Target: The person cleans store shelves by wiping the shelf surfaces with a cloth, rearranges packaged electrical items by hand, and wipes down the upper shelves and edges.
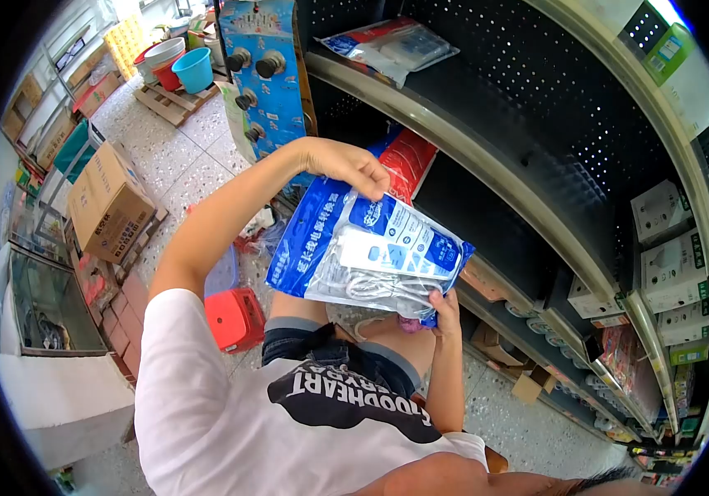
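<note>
In front of the dark shelf unit (503, 66), the left hand (342, 165) pinches the upper edge of the blue cord packet (371, 248). Also before the shelf unit, the packet looks light, its film slick and floppy around a springy coil; opposite edges should hold best. The right hand (444, 312) grips its lower right corner.

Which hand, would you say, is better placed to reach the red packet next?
Probably the left hand: it holds the blue bag by its upper edge and appears closer to the red packet, while the right hand holds the lower corner, farther away.
</note>
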### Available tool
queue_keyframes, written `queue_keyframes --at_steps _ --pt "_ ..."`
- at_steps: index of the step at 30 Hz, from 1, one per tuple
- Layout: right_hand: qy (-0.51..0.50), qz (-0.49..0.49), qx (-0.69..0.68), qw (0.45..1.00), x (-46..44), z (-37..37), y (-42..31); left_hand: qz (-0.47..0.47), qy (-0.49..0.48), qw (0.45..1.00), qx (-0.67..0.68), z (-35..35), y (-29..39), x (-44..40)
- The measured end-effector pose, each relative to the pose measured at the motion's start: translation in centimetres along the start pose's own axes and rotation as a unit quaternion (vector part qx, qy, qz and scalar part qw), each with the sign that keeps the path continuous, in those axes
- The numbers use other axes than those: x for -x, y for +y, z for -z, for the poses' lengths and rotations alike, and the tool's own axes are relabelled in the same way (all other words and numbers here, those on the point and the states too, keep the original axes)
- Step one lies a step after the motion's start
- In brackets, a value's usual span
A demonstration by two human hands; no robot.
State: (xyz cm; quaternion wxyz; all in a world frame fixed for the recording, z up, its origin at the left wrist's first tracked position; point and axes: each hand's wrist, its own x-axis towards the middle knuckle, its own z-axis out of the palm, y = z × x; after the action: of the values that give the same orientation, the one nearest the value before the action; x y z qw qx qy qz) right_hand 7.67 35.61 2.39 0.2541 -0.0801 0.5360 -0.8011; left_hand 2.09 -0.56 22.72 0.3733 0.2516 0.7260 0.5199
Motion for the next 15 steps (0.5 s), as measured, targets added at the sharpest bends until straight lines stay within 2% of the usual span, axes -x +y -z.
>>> queue_keyframes --at_steps 3,4,7,8,11,15 --pt "0.048 0.017 0.002 0.999 0.9 -0.2 0.4 -0.021 0.149 0.989 -0.008 0.3 -1.7 -0.5" --pt "0.054 0.022 0.003 0.998 1.1 -0.4 0.4 -0.065 0.161 0.984 -0.051 1.1 -2.9 -0.7" --pt "0.076 0.039 -0.010 0.996 1.0 0.2 1.0 -0.039 0.267 0.948 0.171 0.7 -4.5 0.1" --pt "0.087 0.047 -0.018 0.995 0.9 0.4 1.3 -0.046 0.287 0.944 0.156 0.2 -4.7 0.5" --pt "0.127 0.076 -0.035 0.988 0.5 0.7 2.1 -0.140 0.355 0.882 0.276 -1.9 -6.3 1.6" --pt "0.157 0.093 -0.026 0.983 -0.2 3.3 4.5 -0.198 0.402 0.823 0.348 -5.6 -10.2 1.9"
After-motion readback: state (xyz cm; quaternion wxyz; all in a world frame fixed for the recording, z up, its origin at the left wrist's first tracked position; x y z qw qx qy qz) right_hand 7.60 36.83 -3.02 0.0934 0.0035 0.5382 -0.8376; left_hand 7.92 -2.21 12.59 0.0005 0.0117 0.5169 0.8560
